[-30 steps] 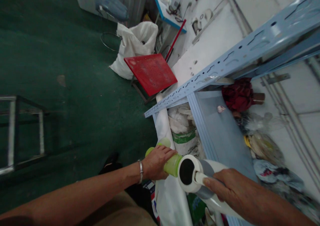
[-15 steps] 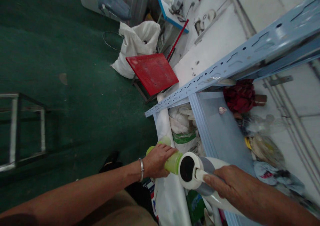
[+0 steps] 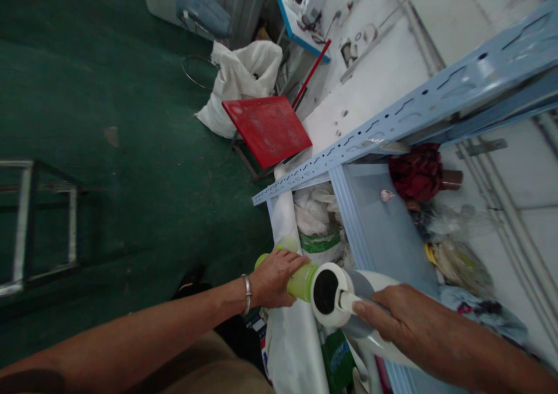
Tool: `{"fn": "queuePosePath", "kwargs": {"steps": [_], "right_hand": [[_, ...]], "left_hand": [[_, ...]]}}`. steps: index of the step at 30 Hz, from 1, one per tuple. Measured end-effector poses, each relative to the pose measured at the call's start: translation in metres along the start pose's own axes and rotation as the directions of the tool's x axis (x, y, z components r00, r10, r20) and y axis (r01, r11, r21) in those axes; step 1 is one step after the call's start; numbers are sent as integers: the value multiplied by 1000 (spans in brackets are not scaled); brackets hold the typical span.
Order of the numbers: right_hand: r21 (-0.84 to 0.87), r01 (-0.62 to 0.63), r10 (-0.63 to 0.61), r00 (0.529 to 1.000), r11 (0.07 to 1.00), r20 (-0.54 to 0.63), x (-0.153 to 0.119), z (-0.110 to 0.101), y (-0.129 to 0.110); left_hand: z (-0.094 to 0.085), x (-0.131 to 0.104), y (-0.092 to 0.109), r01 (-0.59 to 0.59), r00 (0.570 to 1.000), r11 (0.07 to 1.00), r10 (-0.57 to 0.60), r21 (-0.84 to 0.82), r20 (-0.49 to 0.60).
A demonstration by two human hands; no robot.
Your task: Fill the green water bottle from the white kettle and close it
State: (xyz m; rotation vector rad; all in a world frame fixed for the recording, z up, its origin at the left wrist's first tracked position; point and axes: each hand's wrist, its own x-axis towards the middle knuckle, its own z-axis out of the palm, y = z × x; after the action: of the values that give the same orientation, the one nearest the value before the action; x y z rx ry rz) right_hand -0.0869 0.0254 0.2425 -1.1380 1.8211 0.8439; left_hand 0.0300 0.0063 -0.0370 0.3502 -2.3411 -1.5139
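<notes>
My left hand [image 3: 274, 279] is wrapped around a light green cylindrical bottle [image 3: 301, 282] held sideways, low in the middle of the view. A metal bangle sits on that wrist. My right hand [image 3: 399, 323] grips the handle of a white jug-like container [image 3: 336, 292] whose round dark opening faces the green bottle's end. The two vessels meet mouth to mouth just in front of the light blue shelf [image 3: 383, 231].
The light blue metal rack [image 3: 418, 106] carries a dark red cloth [image 3: 416, 172] and crumpled bags. White sacks [image 3: 316, 219] and a white roll [image 3: 283, 219] stand below. A red board [image 3: 267, 128], white bag [image 3: 242, 74] and metal frame [image 3: 39, 225] sit on green floor.
Both hands keep their grip on the bottle and the jug. The view has shifted slightly; nothing else has visibly moved.
</notes>
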Motion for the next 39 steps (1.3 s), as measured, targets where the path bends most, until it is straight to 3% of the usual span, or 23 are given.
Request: {"fn": "queuePosePath", "kwargs": {"steps": [16,28,33,39], "right_hand": [[10,-20,20,1000,1000,8,7,5,8],[-122,128,-124,992,984,40,4,2,5],[-96,31,-27,999,995,42,2,-3,-3],[-123,63,-59,997,990,40,3,1,1]], "left_hand": [[3,1,-1,2,1000,1000,-2,0,-2],[3,0,-1,11,1000,1000,-11,-5,-2],[3,0,-1,16,1000,1000,-16,2,2],[1,0,1,14,1000,1000,-14,-4,9]]}}
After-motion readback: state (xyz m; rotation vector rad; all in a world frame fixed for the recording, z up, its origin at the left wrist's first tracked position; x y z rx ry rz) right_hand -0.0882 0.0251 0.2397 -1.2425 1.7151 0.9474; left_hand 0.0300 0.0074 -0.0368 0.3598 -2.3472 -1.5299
